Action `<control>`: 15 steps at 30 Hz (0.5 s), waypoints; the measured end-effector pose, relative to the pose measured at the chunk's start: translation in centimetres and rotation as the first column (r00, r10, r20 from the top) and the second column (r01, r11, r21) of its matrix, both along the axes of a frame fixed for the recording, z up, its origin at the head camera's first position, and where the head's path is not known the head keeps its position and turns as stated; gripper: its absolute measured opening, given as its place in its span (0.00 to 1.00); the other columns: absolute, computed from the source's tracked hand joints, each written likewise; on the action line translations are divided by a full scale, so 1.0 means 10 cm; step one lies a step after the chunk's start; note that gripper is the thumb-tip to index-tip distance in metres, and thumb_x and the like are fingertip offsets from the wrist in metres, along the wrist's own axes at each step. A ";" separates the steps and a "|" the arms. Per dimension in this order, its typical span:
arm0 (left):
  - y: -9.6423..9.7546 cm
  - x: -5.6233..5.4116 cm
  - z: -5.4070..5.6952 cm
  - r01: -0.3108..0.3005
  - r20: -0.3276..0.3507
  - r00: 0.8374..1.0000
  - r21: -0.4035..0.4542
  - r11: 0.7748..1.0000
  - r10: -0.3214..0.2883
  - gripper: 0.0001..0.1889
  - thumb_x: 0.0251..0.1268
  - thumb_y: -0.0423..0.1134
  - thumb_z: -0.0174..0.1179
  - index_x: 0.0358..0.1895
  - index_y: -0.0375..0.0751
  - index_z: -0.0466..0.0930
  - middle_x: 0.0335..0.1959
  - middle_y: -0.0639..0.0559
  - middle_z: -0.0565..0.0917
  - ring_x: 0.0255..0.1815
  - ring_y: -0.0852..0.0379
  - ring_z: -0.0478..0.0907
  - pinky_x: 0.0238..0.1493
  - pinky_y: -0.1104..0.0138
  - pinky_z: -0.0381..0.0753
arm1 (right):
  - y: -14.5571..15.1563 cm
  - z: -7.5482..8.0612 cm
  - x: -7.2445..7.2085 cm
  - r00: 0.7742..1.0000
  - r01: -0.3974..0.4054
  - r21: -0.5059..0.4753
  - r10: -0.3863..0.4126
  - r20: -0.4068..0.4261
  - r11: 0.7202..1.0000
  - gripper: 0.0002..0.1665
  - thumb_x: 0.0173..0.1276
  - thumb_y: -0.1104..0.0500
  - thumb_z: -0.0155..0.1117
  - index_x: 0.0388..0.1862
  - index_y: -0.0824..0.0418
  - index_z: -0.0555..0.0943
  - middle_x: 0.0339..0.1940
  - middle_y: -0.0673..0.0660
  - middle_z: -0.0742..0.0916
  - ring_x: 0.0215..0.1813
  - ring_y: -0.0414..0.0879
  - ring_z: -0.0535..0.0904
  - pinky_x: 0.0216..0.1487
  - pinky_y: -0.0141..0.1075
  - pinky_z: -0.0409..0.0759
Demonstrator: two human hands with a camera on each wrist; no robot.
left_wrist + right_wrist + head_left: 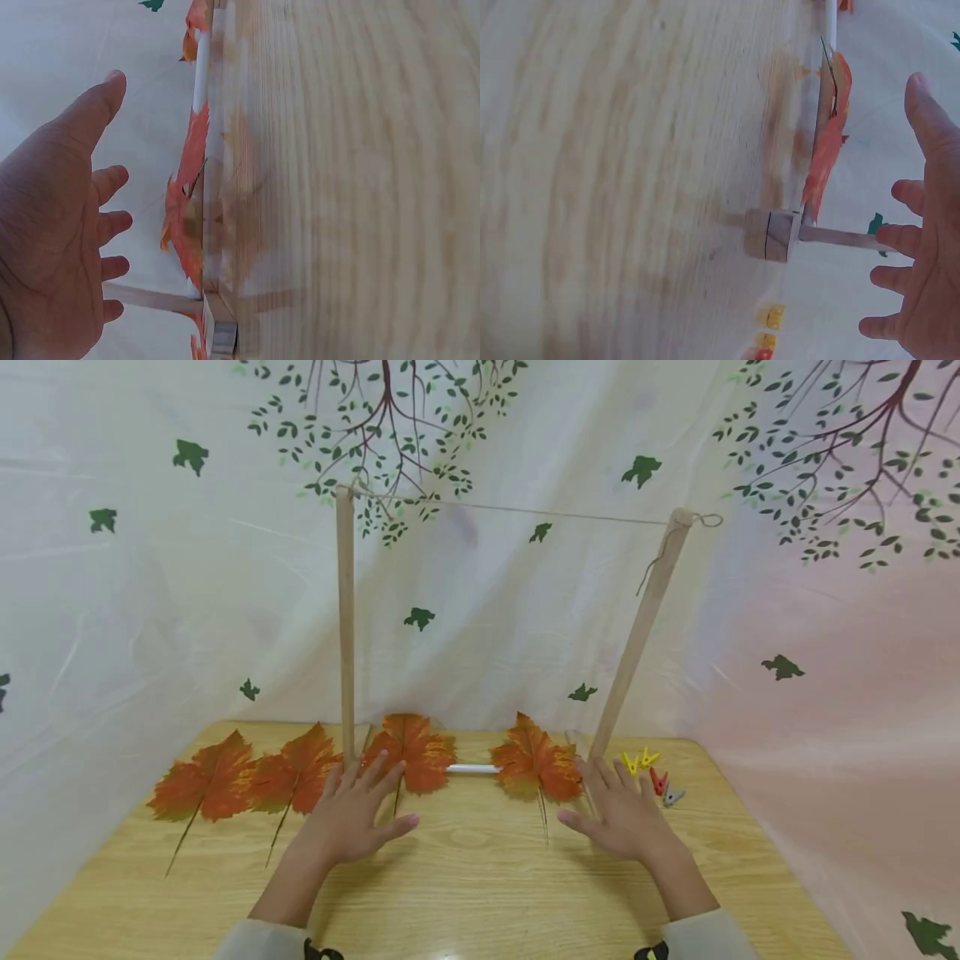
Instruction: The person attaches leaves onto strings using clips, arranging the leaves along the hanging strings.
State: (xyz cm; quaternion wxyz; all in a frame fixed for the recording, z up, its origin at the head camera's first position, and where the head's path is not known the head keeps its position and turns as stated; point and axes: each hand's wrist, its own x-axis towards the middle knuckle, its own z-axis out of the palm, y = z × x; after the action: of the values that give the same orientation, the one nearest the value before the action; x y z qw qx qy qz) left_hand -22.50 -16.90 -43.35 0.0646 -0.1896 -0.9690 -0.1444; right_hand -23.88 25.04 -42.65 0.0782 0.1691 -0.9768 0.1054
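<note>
Nearest you, two pale sleeves (262,939) ended at your wrists, and both hands were held raised above the wooden tabletop (480,881). Your left hand (352,818) was palm down, fingers extended and spread, thumb pointing inward, gripping nothing. Your right hand (622,817) mirrored it, fingers likewise extended and apart, gripping nothing. Beyond the hands, four orange artificial leaves lay in a row, stems toward you: the far-left leaf (213,777) and the second leaf (294,770) lay side by side to the left of your left hand, the third leaf (420,756) lay just past its fingertips, and the fourth leaf (534,760) lay near your right thumb. A white rod (472,768) showed between the third and fourth leaves. To the right of your right fingertips sat two yellow clips (631,765), a red clip (658,782) and a grey clip (672,796), grouped together. The left post (346,610) stood nearly upright; the right post (641,618) appeared tilted outward in the head view. A thin string (510,510) joined their tops. Farthest back hung a pale backdrop (480,693) printed with branches and green leaf shapes.
</note>
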 end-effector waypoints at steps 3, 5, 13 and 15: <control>0.06 -0.05 0.01 0.036 -0.001 0.999 -0.020 0.999 -0.036 0.45 0.70 0.74 0.49 0.81 0.50 0.59 0.81 0.38 0.56 0.81 0.27 0.45 0.75 0.32 0.36 | 0.07 0.03 0.00 1.000 -0.006 0.005 0.006 0.005 1.000 0.50 0.72 0.29 0.58 0.83 0.53 0.59 0.79 0.67 0.66 0.78 0.76 0.56 0.68 0.78 0.50; 0.11 -0.08 0.01 0.055 0.000 0.998 -0.028 0.998 -0.055 0.45 0.70 0.73 0.50 0.81 0.50 0.59 0.81 0.38 0.57 0.80 0.28 0.47 0.75 0.32 0.39 | 0.12 0.06 0.00 1.000 -0.005 0.009 0.005 0.008 1.000 0.50 0.72 0.28 0.57 0.83 0.53 0.60 0.78 0.69 0.67 0.76 0.77 0.57 0.67 0.79 0.52; 0.36 -0.22 -0.01 0.148 0.032 0.989 -0.048 0.988 -0.146 0.41 0.74 0.68 0.50 0.81 0.49 0.59 0.81 0.40 0.59 0.79 0.29 0.51 0.73 0.31 0.47 | 0.40 0.12 0.03 1.000 0.004 -0.003 -0.003 0.027 1.000 0.44 0.75 0.37 0.61 0.77 0.64 0.68 0.73 0.75 0.71 0.71 0.80 0.64 0.60 0.80 0.60; 0.42 -0.24 -0.02 0.165 0.037 0.986 -0.053 0.985 -0.163 0.40 0.75 0.67 0.51 0.81 0.50 0.58 0.80 0.40 0.60 0.79 0.29 0.52 0.74 0.32 0.48 | 0.47 0.13 0.04 0.999 0.008 0.003 -0.009 0.035 1.000 0.44 0.74 0.38 0.62 0.76 0.66 0.68 0.72 0.76 0.72 0.69 0.81 0.65 0.56 0.80 0.64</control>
State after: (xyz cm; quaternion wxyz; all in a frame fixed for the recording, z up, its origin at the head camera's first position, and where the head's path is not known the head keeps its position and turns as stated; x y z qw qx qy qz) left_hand -24.94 -12.72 -43.57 0.0314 -0.2679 -0.9547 -0.1253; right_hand -23.52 29.72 -41.40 0.0613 0.1632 -0.9789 0.1065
